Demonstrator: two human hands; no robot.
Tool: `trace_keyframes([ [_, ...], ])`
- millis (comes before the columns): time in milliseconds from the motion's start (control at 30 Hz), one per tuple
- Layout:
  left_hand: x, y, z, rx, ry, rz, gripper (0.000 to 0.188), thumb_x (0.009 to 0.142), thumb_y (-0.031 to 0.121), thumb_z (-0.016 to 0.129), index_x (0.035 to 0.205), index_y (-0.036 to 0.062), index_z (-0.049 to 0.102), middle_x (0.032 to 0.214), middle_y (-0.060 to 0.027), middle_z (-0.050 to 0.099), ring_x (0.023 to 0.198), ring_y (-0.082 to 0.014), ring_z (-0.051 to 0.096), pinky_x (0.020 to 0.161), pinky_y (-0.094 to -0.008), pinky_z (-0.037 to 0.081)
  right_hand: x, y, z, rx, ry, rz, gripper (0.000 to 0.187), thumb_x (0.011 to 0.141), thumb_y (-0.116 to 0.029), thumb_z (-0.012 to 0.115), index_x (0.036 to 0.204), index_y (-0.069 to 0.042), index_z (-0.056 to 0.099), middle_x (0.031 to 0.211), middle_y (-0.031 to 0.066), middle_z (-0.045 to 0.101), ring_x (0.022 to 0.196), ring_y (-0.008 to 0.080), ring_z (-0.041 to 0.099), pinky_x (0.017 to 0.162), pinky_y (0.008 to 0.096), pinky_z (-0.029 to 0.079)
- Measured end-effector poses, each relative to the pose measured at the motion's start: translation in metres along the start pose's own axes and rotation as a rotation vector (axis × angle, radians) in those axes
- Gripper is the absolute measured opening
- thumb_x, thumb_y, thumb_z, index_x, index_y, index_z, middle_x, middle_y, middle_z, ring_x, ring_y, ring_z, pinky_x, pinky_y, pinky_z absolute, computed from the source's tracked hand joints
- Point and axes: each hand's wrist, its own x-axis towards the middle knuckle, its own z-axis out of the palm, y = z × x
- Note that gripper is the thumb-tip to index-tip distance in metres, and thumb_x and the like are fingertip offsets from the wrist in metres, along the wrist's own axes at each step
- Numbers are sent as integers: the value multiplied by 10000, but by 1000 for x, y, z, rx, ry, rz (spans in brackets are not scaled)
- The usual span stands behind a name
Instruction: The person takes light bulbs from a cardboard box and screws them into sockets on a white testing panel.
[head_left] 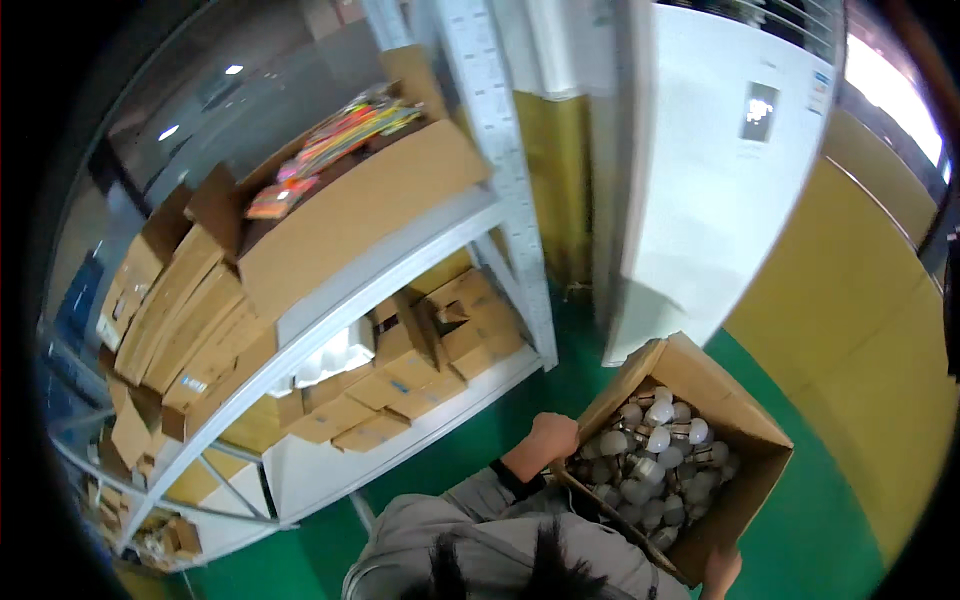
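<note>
An open cardboard box (752, 440) with several white light bulbs (657, 440) piled loosely inside is held in front of my body, over the green floor. My left hand (553, 438) is closed on the box's left edge, its sleeve grey with a dark cuff. At the lower right corner of the box, my right hand (721, 572) grips the near right side; part of it is hidden by the cardboard and the picture's edge. The box sits at a slant, its open top facing up toward me.
On my left stands a grey metal shelf rack (400, 262). Its upper level bears a carton (365, 205) of colourful packets, its lower level several cardboard boxes (400, 365). A tall white cabinet-like appliance (715, 180) stands ahead, beside a yellow-painted wall (835, 290).
</note>
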Motion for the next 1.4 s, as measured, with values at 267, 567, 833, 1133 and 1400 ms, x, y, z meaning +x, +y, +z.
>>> trace_keyframes([
  [267,120,137,-4,207,-62,340,210,752,202,546,745,54,695,747,-157,663,722,-328,648,621,-437,499,-14,57,-2,74,78,424,255,787,-229,593,798,24,621,769,240,615,733,428,584,637,481,464],
  [567,217,279,-36,462,-205,780,335,796,299,520,784,6,683,802,-217,650,786,-383,633,692,-466,495,-22,-9,-38,195,270,1024,230,777,-198,544,716,11,619,735,224,615,711,422,594,634,480,484],
  [833,239,359,-59,782,-352,951,437,838,396,508,863,-5,679,901,-238,649,873,-380,627,761,-452,491,-44,-81,-70,137,282,1421,178,746,-181,602,733,-7,635,726,216,633,708,384,627,675,457,512],
  [1133,239,400,-58,912,-277,1276,459,843,417,507,803,-6,681,854,-241,652,831,-386,634,742,-458,497,-43,-138,-67,177,360,1654,169,713,-164,602,729,3,620,719,219,629,705,383,627,675,451,517],
  [1400,226,401,-77,950,-257,1200,458,831,421,518,804,-4,686,830,-226,657,836,-373,638,746,-445,497,-48,-129,-67,246,397,1637,186,728,-178,586,724,3,624,725,233,620,711,395,619,678,465,507],
])
